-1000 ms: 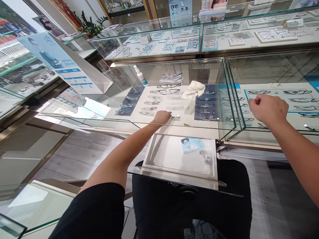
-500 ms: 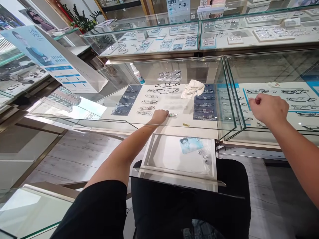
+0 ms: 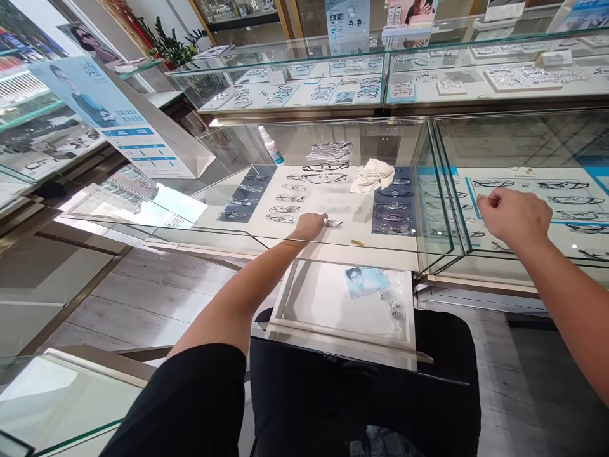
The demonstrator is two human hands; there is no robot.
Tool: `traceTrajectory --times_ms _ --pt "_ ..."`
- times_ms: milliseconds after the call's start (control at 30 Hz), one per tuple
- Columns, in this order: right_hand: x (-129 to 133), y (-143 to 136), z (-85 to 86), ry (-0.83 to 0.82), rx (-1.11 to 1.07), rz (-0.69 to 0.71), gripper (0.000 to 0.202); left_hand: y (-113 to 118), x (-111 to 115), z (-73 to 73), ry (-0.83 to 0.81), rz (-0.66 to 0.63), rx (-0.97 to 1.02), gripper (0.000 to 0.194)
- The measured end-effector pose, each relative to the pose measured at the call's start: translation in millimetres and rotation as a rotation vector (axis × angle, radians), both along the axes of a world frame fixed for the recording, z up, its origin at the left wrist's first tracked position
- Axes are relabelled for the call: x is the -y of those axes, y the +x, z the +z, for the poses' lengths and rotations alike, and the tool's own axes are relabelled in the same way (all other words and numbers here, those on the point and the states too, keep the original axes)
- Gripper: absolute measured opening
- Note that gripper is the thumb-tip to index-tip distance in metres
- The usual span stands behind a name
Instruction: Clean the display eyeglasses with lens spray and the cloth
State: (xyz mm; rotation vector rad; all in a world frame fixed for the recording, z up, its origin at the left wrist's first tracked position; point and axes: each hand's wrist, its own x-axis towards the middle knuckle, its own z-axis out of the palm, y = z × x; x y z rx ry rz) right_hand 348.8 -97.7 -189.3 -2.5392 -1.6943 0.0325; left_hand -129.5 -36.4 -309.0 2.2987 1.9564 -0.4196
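My left hand (image 3: 311,226) reaches into the glass case, its fingers closed at the end of a small shiny piece (image 3: 333,223) too small to make out. A yellow strip (image 3: 358,242) lies to the right of it on the white case floor (image 3: 333,206). Columns of eyeglasses (image 3: 287,209) lie left of that hand. Above the case on the right, my right hand (image 3: 516,212) is curled, and what its fingers hold, if anything, is hidden. A crumpled cream cloth (image 3: 372,176) rests near the dark blue tray (image 3: 394,206) with more glasses.
A spray bottle (image 3: 271,146) stands at the back left of the case. Glass edges rise between the two cases. An open drawer (image 3: 333,298) over my lap holds a picture card (image 3: 366,281) and clear bags. A large sign (image 3: 114,120) leans at the left.
The view has shifted slightly, so the cases sit a little lower and further right. Both hands keep nearly the same pose. The small piece by my left hand looks turned, showing a flatter outline.
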Motion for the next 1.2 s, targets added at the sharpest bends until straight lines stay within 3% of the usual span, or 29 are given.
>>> traceTrajectory --times_ms 100,233,333,400,433,500,567,633,700,800,900,1200 --pt "-0.1 -0.3 -0.6 0.004 0.001 -0.004 0.034 10.5 20.6 17.0 -0.061 0.015 -0.014 0.048" --pt "-0.6 -0.4 -1.5 -0.021 0.005 -0.015 0.034 30.4 78.3 46.8 -0.328 -0.049 -0.023 0.020" --pt "-1.3 1.0 -2.7 -0.039 0.015 -0.026 0.036 40.8 121.3 92.2 -0.685 -0.251 0.124 0.010" --pt "-1.6 2.4 -3.7 -0.036 0.017 -0.026 0.036 42.6 132.4 133.9 -0.905 -0.391 0.310 0.018" --pt "-1.7 3.1 -4.1 -0.030 0.019 -0.022 0.036 41.9 130.7 155.2 -0.937 -0.439 0.387 0.021" --pt "-1.8 4.0 -4.7 -0.018 0.023 -0.013 0.036 37.8 113.6 191.1 -0.785 -0.448 0.499 0.029" --pt "-2.1 4.2 -4.9 -0.015 0.028 -0.010 0.035 30.8 82.5 210.8 -0.363 -0.365 0.526 0.036" --pt "-2.5 4.2 -5.1 -0.020 0.025 -0.009 0.034 22.2 44.4 212.0 0.135 -0.287 0.466 0.035" --pt "-3.1 4.1 -5.6 -0.022 0.023 -0.008 0.034 12.9 6.1 200.7 0.382 -0.305 0.369 0.032" --pt "-4.4 4.3 -7.4 -0.017 0.023 -0.015 0.035 1.0 -39.0 180.1 0.387 -0.340 0.249 0.026" --pt "-5.8 4.5 -9.2 -0.014 0.023 -0.022 0.036 -3.9 -62.6 169.5 0.293 -0.318 0.191 0.024" --pt "-4.6 4.6 -8.9 -0.002 0.023 -0.015 0.037 16.7 -72.8 164.2 0.273 -0.246 0.095 0.021"
